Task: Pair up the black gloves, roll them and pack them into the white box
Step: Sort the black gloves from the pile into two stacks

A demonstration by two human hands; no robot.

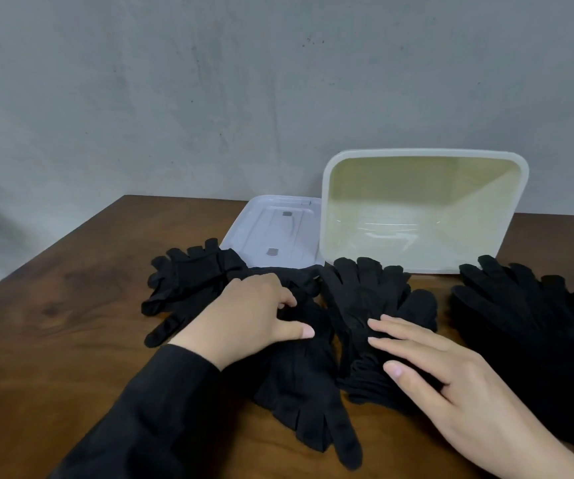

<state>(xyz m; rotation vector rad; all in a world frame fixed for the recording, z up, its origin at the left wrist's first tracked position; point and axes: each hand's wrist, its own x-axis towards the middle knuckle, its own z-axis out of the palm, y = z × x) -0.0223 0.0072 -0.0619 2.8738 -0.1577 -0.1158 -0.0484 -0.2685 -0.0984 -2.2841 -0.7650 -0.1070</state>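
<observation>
Nearest us, our left hand presses flat on a black glove, fingers loose, gripping nothing; right hand lies open on the middle gloves. Brown wood table, grey concrete wall. Lid, then white box tipped up, more matte gloves right.

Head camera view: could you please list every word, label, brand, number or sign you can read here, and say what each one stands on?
No readable text in this view.
Lid: two small grey patches on it, too small and blurred to tell whether they carry any print.
White box: no print seen on its rim or inside.
Black gloves, table, wall: no marks that read as text.
</observation>
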